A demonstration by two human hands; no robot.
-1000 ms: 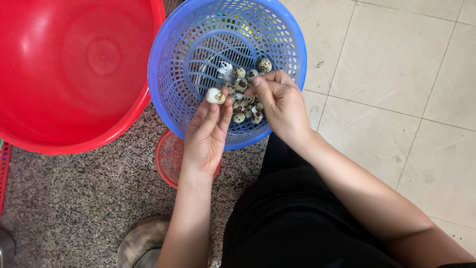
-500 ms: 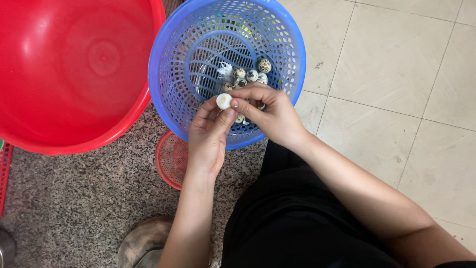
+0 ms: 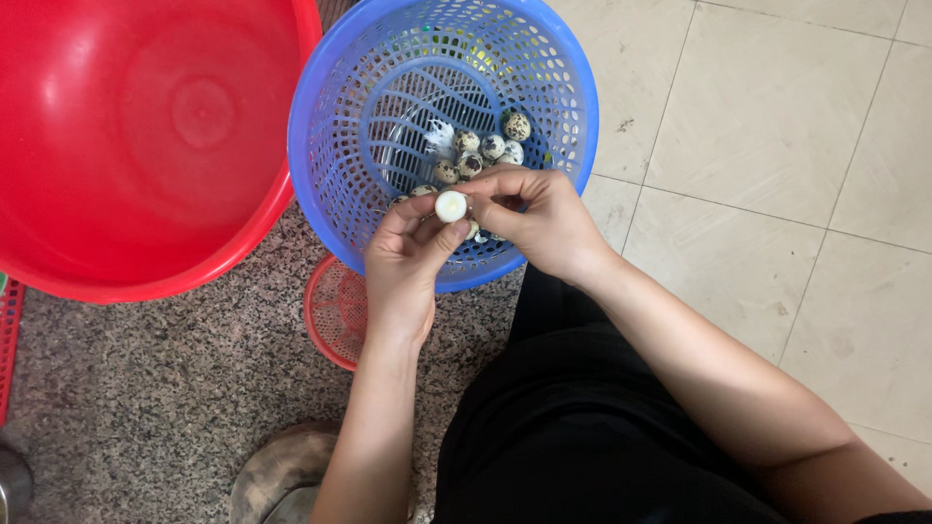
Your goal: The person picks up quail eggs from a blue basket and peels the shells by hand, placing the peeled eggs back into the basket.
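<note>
Your left hand (image 3: 403, 267) pinches the peeled quail egg (image 3: 450, 206) (soft, slippery, easily crushed) while your right hand (image 3: 539, 218) picks at it; hold its sides lightly.

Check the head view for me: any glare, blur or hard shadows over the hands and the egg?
Head view: soft, even daylight, no hard shadows; a mild sheen on the red basin; the white egg and both hands, left hand and right hand, are sharp, without motion blur.
</note>
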